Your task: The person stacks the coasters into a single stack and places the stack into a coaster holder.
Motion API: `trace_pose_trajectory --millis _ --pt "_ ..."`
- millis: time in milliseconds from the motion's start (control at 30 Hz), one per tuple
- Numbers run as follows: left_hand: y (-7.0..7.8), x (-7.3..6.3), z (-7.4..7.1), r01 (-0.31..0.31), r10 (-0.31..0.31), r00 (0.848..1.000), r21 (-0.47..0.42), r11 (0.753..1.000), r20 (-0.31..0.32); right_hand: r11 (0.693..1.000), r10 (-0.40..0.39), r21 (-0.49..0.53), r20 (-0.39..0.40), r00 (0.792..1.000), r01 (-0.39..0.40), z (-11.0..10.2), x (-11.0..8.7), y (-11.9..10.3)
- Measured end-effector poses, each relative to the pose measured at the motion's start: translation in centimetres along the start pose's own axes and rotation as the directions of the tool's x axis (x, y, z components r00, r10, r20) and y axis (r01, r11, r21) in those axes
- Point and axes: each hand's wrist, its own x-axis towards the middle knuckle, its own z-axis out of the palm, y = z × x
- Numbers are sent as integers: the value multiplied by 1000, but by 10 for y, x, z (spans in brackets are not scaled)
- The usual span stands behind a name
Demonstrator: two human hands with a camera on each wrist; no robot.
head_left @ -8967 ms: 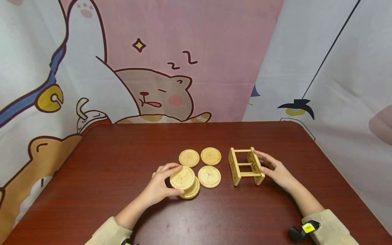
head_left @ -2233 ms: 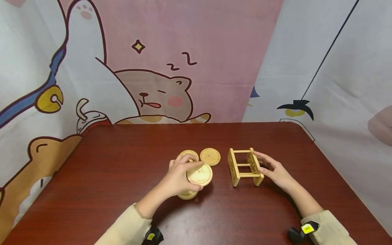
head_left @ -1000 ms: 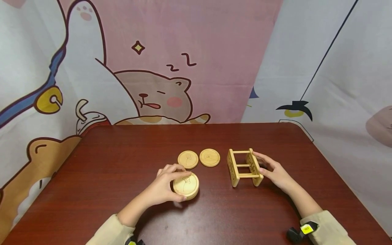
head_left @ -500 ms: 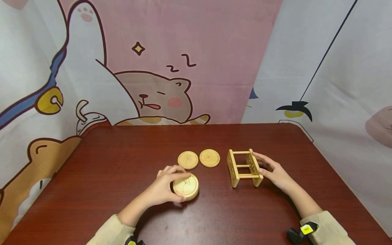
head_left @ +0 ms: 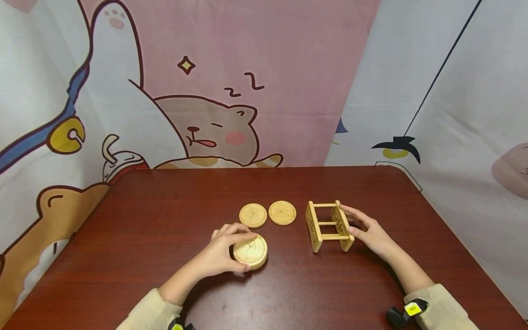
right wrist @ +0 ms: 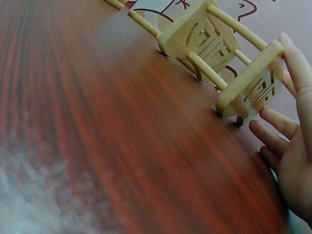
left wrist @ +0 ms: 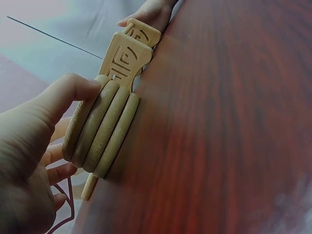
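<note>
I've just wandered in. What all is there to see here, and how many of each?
Table: one, reddish brown, in front of the person
Cartoon-printed cloth: number of sheets unclear, mainly pink and white, behind the table
Disc stack: one, of four discs, pale wood, in the left hand's grip
Loose discs: two, pale wood, flat on the table beyond the stack
Rack: one, pale wood, right of the discs
Wrist devices: two, black with yellow labels, at the cuffs
Sleeves: two, beige, one per arm
Left hand: one, bare, around the stack's edge
Right hand: one, bare, touching the rack's right panel
</note>
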Motion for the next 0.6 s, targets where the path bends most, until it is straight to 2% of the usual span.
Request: trace_pose_trajectory --millis 267,600 --pt "-3 1 -2 -1 1 1000 -29 1000 -22 1000 5 -13 0 1000 -5 1 0 -1" --pt "-22 12 -11 37 -55 990 -132 991 -132 1000 -3 5 4 1000 3 1 0 -1"
